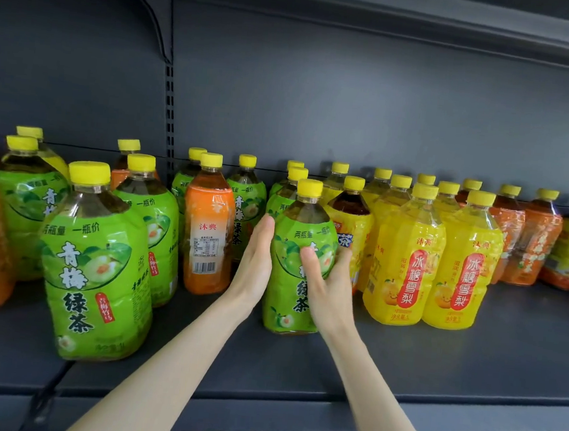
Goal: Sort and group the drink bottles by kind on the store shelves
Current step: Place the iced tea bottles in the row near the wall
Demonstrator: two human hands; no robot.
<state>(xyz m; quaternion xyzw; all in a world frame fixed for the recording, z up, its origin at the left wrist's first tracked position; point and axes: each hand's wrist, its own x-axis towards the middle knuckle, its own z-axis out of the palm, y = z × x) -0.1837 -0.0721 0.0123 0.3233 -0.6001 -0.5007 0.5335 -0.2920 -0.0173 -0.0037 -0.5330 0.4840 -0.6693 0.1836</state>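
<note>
Green-labelled plastic tea bottle with a yellow screw cap point(292, 267) stands upright near the front of the dark grey metal shelf point(470, 352), and I have both hands on it. My right hand point(325, 280) wraps its front and right side, fingers curled against the label. My left hand point(254, 264) lies flat along its left side, fingers straight and together, pressing rather than gripping. Just right of it stand two yellow-labelled pear drink bottles point(433, 262). To the left, an orange-labelled bottle point(208, 229) sits among more green tea bottles; the largest-looking one point(94, 267) stands at the shelf's front edge. Further orange-labelled bottles point(528, 243) line the far right.
</note>
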